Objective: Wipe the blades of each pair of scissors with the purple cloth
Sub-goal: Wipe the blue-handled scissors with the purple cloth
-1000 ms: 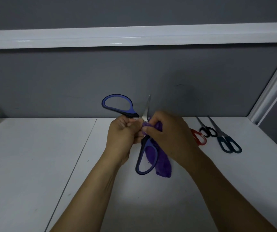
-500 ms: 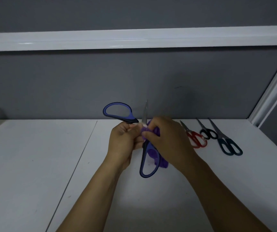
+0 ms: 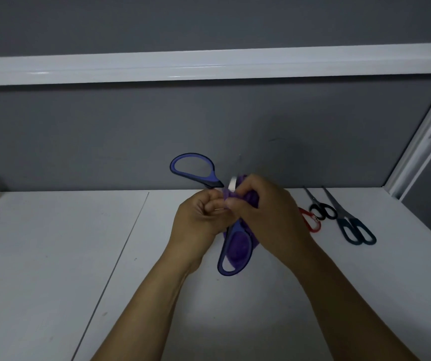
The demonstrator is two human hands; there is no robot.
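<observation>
Curled tight, my left hand (image 3: 201,217) grips the scissors (image 3: 201,178) near the pivot, spread open above the table (image 3: 53,256) to bare each blade. My right hand (image 3: 266,212) pinches the cloth (image 3: 236,251) round one blade to rub it. Far right lie the red pair (image 3: 310,225), black pair (image 3: 322,210) and teal pair (image 3: 346,220).

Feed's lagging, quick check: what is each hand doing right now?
Left hand: grips the blue scissors near the pivot.
Right hand: pinches the purple cloth around a blade.
</observation>
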